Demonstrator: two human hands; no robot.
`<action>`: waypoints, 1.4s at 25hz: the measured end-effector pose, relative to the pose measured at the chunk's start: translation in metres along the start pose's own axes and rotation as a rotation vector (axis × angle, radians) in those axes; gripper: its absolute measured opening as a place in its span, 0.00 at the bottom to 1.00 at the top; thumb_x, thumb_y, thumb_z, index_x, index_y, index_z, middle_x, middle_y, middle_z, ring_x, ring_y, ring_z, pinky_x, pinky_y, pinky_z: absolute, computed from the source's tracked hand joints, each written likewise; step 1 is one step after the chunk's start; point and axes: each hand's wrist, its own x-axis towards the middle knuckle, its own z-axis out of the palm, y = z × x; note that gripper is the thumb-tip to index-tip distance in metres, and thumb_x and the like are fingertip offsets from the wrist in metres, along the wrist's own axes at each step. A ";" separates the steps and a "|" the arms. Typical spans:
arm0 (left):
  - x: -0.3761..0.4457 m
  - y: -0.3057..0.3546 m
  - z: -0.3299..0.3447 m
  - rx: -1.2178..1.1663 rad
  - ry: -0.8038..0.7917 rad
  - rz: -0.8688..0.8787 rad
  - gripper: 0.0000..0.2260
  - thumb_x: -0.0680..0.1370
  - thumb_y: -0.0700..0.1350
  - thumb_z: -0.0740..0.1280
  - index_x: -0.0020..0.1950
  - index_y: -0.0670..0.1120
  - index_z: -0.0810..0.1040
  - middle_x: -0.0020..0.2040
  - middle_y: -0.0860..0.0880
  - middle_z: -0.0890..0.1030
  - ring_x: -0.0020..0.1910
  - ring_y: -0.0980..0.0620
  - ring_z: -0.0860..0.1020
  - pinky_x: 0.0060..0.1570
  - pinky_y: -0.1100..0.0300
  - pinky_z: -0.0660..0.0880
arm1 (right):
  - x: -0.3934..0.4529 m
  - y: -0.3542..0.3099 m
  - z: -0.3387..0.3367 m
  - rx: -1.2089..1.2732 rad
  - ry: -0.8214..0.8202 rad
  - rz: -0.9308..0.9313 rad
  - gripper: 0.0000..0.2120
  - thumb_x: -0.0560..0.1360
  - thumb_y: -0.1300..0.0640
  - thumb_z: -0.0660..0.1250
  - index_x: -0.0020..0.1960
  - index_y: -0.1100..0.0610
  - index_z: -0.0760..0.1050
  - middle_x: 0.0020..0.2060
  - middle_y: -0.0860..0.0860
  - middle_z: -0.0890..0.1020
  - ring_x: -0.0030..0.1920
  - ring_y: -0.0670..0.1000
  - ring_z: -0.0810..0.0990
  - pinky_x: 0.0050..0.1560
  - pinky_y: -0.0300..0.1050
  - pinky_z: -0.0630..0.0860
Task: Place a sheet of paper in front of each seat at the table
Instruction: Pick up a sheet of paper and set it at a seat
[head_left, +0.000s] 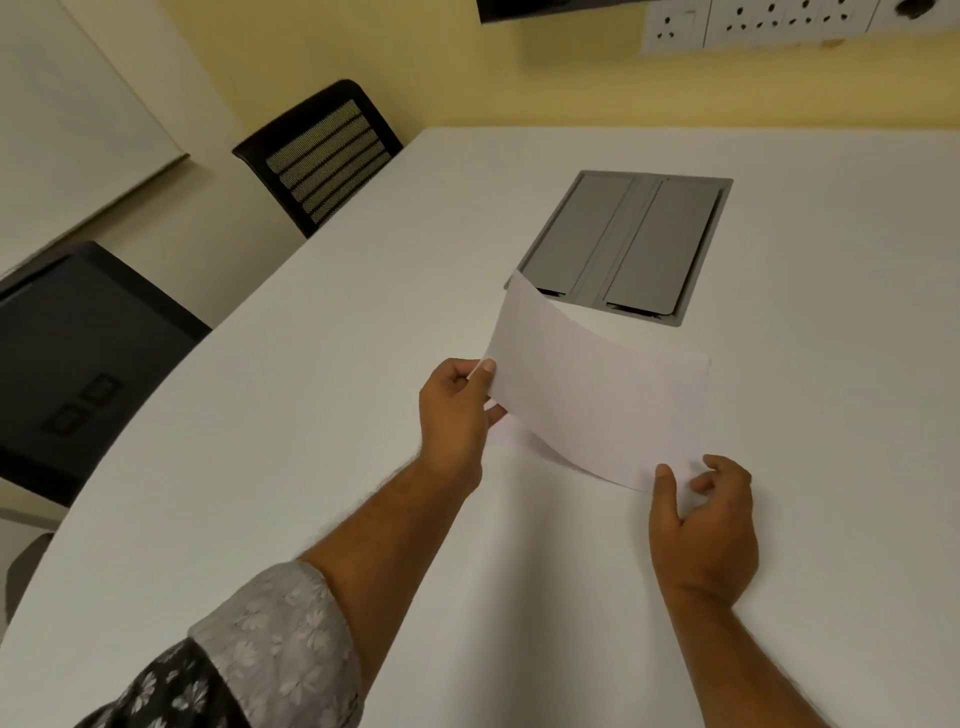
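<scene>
A white sheet of paper (597, 395) curves in the air just above the white table (311, 415). My left hand (457, 410) pinches its left edge between thumb and fingers. My right hand (706, 525) pinches the near right corner, low over the tabletop. The sheet's far corner overlaps the view of the grey cable hatch. More white paper seems to lie flat under the lifted sheet near my left fingers, though I cannot tell for sure. Two seats stand at the table's left side: a black mesh-back chair (322, 156) and a dark chair (88, 358).
A grey metal cable hatch (628, 244) is set flush in the table's middle. Wall sockets (779, 21) sit on the yellow wall at the top right. The table's curved left edge runs from the mesh chair down to the lower left.
</scene>
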 end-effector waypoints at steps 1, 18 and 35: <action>-0.008 0.012 -0.002 0.022 -0.052 0.053 0.05 0.83 0.42 0.67 0.49 0.41 0.78 0.51 0.42 0.87 0.52 0.44 0.87 0.51 0.49 0.86 | 0.000 0.001 0.000 0.033 -0.017 -0.008 0.21 0.75 0.45 0.74 0.62 0.52 0.71 0.45 0.47 0.77 0.36 0.50 0.76 0.31 0.36 0.66; -0.208 0.223 -0.197 0.322 -0.274 0.443 0.06 0.79 0.52 0.70 0.51 0.51 0.84 0.47 0.50 0.86 0.44 0.51 0.85 0.43 0.57 0.84 | -0.163 -0.166 -0.133 0.796 -0.774 0.281 0.22 0.70 0.70 0.75 0.63 0.64 0.77 0.57 0.57 0.87 0.61 0.54 0.84 0.56 0.40 0.80; -0.248 0.169 -0.622 0.159 -0.235 -0.087 0.12 0.80 0.46 0.73 0.63 0.53 0.81 0.54 0.52 0.88 0.52 0.48 0.87 0.50 0.48 0.85 | -0.497 -0.401 -0.072 0.658 -0.543 0.230 0.09 0.83 0.59 0.67 0.56 0.47 0.82 0.51 0.52 0.89 0.51 0.57 0.89 0.56 0.60 0.83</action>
